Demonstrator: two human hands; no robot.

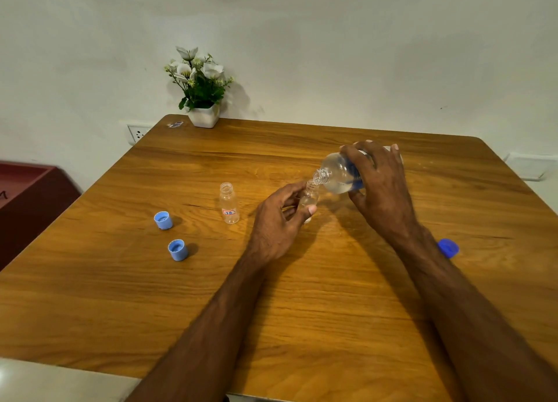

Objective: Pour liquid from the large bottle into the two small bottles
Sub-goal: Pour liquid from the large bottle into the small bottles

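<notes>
Large bottle (339, 176) tipped almost flat above wooden table (302, 296), mouth touching or just over neck of small bottle (308, 198). Right hand (379, 187) wraps bottle body from above, fingers curled round it. Left hand (279, 217) steadies small bottle upright, thumb and fingers pinching its sides. Second small bottle (229, 202) stands uncapped just left, red-marked label on front. Two light blue caps (170, 235) lie open side up, further left. Darker blue cap (449, 247) beside right forearm. Flower pot (204, 116) at far edge.

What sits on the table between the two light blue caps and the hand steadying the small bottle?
The other small bottle, uncapped and upright with a label, as the head view shows.
</notes>
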